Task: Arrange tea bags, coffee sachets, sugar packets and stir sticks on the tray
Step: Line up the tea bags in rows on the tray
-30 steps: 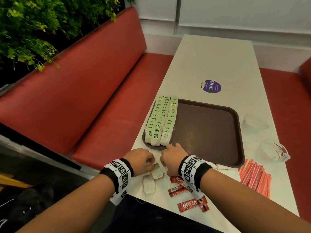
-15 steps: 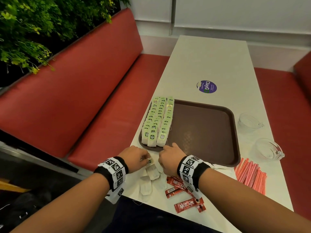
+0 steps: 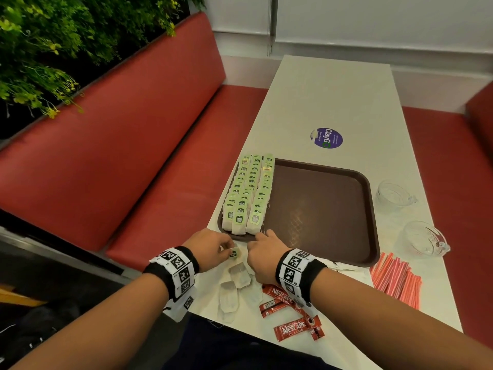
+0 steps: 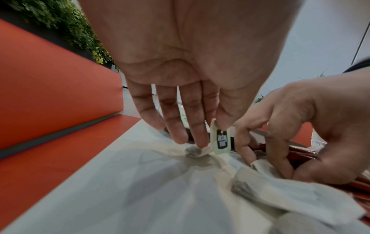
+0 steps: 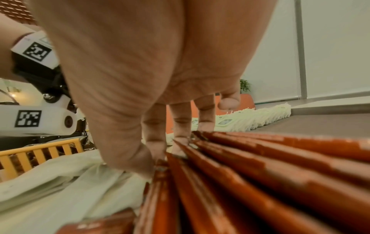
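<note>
The white table (image 3: 333, 102) runs away from me toward twelve o'clock, with the red bench (image 3: 120, 161) along its nine o'clock side. The brown tray (image 3: 320, 209) lies on it straight ahead, and three rows of tea bags (image 3: 249, 193) with green tags stand packed along the tray's nine o'clock edge. At three o'clock of the tray sit two glass cups (image 3: 394, 194), and at about four o'clock lies a bundle of pink stir sticks (image 3: 394, 279).

My left hand (image 3: 210, 248) hovers just off the tray's near corner at seven o'clock, thumb and forefinger pinching the green tag (image 4: 220, 139) of a tea bag while the other fingers hang straight toward the table. My right hand (image 3: 262, 252) is just beside it at three o'clock, fingers curled down onto the loose tea bags (image 3: 237, 284); I cannot tell whether it has hold of one.

Those loose bags lie flat on the table below both hands, at six o'clock of the tray. Red coffee sachets (image 3: 296, 327) lie beside them, toward five o'clock, under my right wrist.
</note>
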The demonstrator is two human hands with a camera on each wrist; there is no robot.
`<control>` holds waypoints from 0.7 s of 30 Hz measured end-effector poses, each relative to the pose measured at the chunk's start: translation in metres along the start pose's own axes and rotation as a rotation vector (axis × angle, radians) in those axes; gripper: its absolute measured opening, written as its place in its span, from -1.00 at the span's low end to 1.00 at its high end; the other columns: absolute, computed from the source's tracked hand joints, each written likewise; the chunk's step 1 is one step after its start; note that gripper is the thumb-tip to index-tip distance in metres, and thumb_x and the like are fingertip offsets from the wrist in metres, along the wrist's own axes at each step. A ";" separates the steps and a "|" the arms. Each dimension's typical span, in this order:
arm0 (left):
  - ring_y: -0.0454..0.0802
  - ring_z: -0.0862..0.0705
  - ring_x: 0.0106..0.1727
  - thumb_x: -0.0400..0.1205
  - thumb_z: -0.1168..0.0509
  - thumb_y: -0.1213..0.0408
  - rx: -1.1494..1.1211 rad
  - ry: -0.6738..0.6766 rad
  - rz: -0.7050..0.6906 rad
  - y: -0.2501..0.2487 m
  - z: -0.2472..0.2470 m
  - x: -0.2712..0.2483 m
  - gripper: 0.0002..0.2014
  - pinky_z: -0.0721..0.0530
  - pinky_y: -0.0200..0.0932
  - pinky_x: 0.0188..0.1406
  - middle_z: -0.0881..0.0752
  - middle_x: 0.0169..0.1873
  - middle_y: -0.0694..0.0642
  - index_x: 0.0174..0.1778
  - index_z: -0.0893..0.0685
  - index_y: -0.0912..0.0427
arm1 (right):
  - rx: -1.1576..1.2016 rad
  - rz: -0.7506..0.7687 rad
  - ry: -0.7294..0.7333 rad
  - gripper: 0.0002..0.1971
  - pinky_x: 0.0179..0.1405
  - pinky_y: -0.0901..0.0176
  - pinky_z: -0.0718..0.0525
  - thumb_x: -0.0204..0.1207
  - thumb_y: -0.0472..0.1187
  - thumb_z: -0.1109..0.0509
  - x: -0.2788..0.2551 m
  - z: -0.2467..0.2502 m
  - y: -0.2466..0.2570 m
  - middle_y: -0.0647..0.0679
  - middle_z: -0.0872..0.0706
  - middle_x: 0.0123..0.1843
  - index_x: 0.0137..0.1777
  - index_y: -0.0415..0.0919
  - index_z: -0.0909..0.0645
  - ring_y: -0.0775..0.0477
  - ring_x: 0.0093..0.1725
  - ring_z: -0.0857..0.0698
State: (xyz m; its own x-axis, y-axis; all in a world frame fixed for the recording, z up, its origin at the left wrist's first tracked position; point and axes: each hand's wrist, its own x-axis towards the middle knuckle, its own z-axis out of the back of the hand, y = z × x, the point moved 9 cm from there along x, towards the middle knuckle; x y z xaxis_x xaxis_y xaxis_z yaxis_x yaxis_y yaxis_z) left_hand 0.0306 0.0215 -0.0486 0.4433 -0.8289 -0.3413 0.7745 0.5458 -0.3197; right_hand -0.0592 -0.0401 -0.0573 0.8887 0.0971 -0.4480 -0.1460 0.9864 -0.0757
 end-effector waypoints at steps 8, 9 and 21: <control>-0.13 -0.71 -0.10 0.66 -0.28 0.00 -0.055 -0.115 -0.056 -0.002 0.024 0.002 -0.85 -0.67 -0.13 -0.06 -0.78 -0.16 -0.17 0.04 -0.73 -0.16 | 0.627 -0.073 -0.188 -0.95 0.08 -0.05 -0.50 0.62 -0.16 -0.17 -0.006 0.028 -0.031 -0.11 -0.55 -0.05 -0.05 -0.11 -0.38 -0.19 -0.04 -0.50; -0.12 -0.70 -0.11 0.67 -0.28 0.00 -0.059 -0.128 -0.071 -0.004 0.029 0.003 -0.85 -0.66 -0.13 -0.07 -0.77 -0.18 -0.17 0.04 -0.73 -0.16 | 0.715 -0.089 -0.209 -0.93 -0.03 0.00 -0.48 0.65 -0.17 -0.15 -0.006 0.028 -0.037 -0.11 -0.54 -0.10 -0.05 -0.13 -0.34 -0.22 -0.10 -0.52; -0.14 -0.65 -0.27 0.69 -0.33 0.11 -0.179 -0.294 -0.278 -0.047 0.079 0.017 -0.92 -0.62 -0.12 -0.21 -0.71 -0.29 -0.15 -0.03 -0.75 -0.09 | 0.864 -0.154 -0.394 -0.96 -0.27 0.00 -0.56 0.67 -0.16 -0.24 -0.012 0.036 -0.071 -0.12 -0.67 -0.22 0.00 -0.09 -0.44 -0.18 -0.25 -0.62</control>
State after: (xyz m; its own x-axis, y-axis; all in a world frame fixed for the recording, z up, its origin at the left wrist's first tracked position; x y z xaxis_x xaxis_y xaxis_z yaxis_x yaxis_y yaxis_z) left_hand 0.0376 -0.0276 0.0309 0.3589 -0.9327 0.0366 0.8034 0.2887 -0.5207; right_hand -0.0432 -0.1070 -0.0144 0.9766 -0.1594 -0.1442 0.2149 0.7338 0.6445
